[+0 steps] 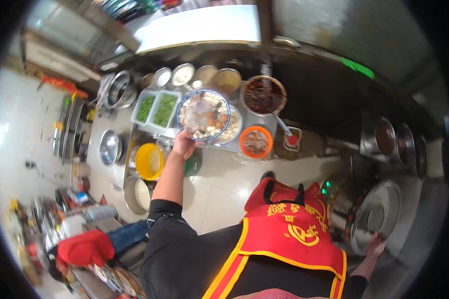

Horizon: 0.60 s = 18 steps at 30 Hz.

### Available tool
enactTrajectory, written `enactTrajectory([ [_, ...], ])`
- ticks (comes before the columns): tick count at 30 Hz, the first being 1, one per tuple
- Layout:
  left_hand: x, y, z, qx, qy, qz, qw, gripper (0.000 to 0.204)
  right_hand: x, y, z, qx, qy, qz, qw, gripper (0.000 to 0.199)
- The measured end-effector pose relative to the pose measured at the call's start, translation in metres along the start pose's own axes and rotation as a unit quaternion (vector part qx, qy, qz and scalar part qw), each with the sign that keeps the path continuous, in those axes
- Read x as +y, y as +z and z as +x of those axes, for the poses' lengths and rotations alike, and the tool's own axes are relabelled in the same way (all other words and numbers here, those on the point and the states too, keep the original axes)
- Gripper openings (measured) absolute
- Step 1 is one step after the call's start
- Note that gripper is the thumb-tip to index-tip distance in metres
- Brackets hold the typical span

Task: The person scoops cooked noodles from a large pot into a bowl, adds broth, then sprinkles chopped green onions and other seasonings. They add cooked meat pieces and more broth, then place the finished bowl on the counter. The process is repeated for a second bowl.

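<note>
As your left hand (184, 144) pinches the bowl (229, 115), holding seems the job.
Next, tip nothing; right hand (376, 245) grip: can't tell.

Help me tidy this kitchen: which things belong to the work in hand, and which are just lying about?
Seemingly in use: blue-rimmed bowl, held in the left hand; large metal pot, by the right hand.
Apparently lying about: yellow bucket; silver basin.

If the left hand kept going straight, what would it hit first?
Beyond the dish in the left hand, probably a metal bowl, though depth is unclear; it might pass above.
</note>
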<state>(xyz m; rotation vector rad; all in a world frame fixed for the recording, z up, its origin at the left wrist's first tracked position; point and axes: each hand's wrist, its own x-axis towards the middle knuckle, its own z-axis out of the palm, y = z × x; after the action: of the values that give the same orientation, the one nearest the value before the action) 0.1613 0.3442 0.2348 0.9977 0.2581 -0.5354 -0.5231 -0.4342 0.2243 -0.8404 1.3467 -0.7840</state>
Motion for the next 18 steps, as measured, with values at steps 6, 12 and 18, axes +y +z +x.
enactTrajectory([
  [6, -0.091, 0.115, 0.02, -0.106, -0.067, 0.009, 0.992, 0.06, 0.019, -0.002, -0.014, -0.164, -0.068, -0.003, 0.984, 0.042],
  [12, -0.223, 0.281, 0.03, -0.22, -0.176, -0.025, 0.959, 0.079, 0.012, 0.044, -0.068, 0.002, -0.175, -0.287, 0.942, 0.024],
  [18, -0.36, 0.437, 0.018, -0.321, -0.266, 0.024, 0.909, 0.084, -0.017, 0.071, -0.095, 0.057, -0.289, -0.432, 0.853, 0.025],
])
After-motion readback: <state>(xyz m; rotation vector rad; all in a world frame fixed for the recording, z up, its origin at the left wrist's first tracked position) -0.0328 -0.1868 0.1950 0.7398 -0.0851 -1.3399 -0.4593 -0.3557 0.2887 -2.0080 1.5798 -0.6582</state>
